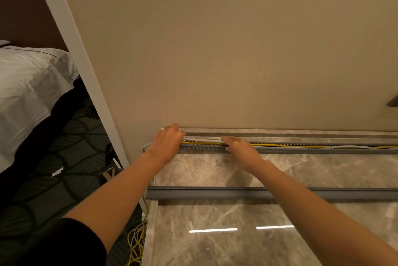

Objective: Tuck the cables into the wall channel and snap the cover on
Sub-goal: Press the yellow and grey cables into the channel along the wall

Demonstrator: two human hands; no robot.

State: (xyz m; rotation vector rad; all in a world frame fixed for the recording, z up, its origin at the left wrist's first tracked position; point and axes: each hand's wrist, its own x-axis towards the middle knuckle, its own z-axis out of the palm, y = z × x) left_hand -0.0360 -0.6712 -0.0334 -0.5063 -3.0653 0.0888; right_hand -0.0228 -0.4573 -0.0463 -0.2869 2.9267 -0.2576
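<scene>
Through the head camera I am looking down at the grey slotted channel, which is lying with its long axis running left to right along the foot of the beige wall, at the back edge of a marble countertop. The cables, yellow and white, are running lengthwise inside the channel, following the same left-right line. The left hand is sitting over the channel's left end with its fingers curling downward; a white cable is coming out from under them, but I cannot tell whether the hand is actually gripping it. Just to the right along the channel, the right hand is lying flat, its fingers straight and pointing left, pressing on the cables and closing round nothing. The cover, a long grey strip, is resting on the countertop in front of the channel, parallel to it and well apart from it. Left of the channel's end, loose wires are hanging beside the countertop, and a bed is showing farther left.
</scene>
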